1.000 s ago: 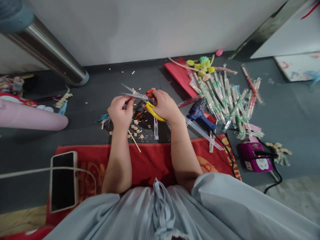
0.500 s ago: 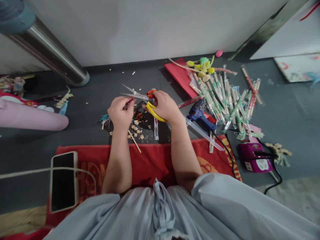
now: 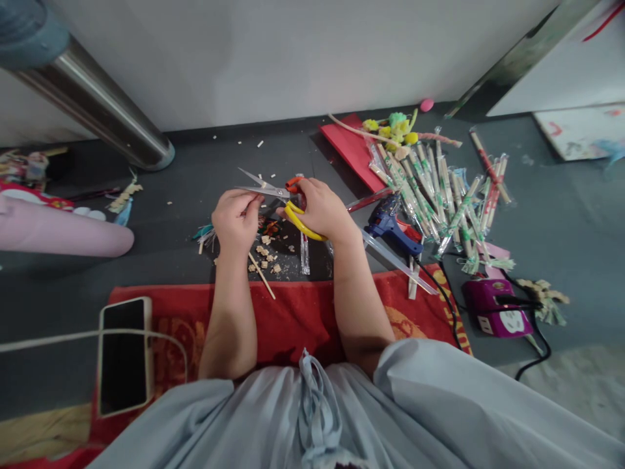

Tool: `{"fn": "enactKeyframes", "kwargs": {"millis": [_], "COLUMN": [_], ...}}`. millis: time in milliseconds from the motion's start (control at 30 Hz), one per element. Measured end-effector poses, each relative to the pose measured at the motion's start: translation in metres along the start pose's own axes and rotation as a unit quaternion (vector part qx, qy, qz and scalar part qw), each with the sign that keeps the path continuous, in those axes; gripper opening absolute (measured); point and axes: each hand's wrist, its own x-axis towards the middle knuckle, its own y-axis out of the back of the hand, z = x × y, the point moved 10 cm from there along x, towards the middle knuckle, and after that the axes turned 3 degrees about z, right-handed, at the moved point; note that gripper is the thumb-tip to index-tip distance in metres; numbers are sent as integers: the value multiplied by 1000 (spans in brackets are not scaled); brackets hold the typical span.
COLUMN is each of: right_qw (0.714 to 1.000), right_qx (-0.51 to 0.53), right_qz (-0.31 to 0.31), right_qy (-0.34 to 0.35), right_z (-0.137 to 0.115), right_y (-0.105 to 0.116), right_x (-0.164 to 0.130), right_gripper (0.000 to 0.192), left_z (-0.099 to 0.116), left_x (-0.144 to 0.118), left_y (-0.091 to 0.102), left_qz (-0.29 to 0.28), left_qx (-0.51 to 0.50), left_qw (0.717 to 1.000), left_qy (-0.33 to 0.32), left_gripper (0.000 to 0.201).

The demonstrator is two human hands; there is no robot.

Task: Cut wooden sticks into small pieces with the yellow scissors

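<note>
My right hand point(image 3: 319, 207) is closed around the yellow and orange handles of a pair of scissors point(image 3: 273, 191). The blades point left and are parted. Just below them, my left hand point(image 3: 236, 218) pinches thumb against fingers, with whatever it holds too small to make out. A tiny pale piece lies at the blades. Under and between the hands are small wooden bits point(image 3: 266, 253), a thin wooden stick point(image 3: 262, 276), a bundle of teal and white strands point(image 3: 205, 234) and a clear plastic wrapper point(image 3: 305, 254).
To the right lie a blue glue gun point(image 3: 391, 225), clear glue sticks point(image 3: 398, 260), many wrapped sticks point(image 3: 424, 189) and a purple power socket point(image 3: 498, 309) with cords. A phone point(image 3: 124, 358) rests on the red cloth point(image 3: 293, 319). A pink cylinder point(image 3: 68, 221) and metal leg point(image 3: 112, 104) stand left.
The scissor blades have come a little closer together. My left hand has shifted very slightly, and its thumb is tucked in closer to the fingers.
</note>
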Motion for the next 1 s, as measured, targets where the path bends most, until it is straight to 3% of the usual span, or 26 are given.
{"fn": "enactKeyframes", "kwargs": {"millis": [600, 800, 1000], "right_qw": [999, 999, 998], "right_qx": [-16, -21, -28], "right_qz": [-28, -22, -15], "right_qy": [-25, -28, -62], "right_z": [-2, -7, -16], "right_y": [3, 3, 9], "right_x": [1, 1, 3], "right_gripper": [50, 52, 49], "left_z": [4, -2, -17], "left_x": [0, -3, -4], "left_y": [2, 8, 3], "left_qz": [7, 60, 90], "left_qx": [15, -47, -140], "left_qw": [1000, 997, 979], "left_qy": [-23, 26, 115], "left_gripper": [17, 18, 33]}}
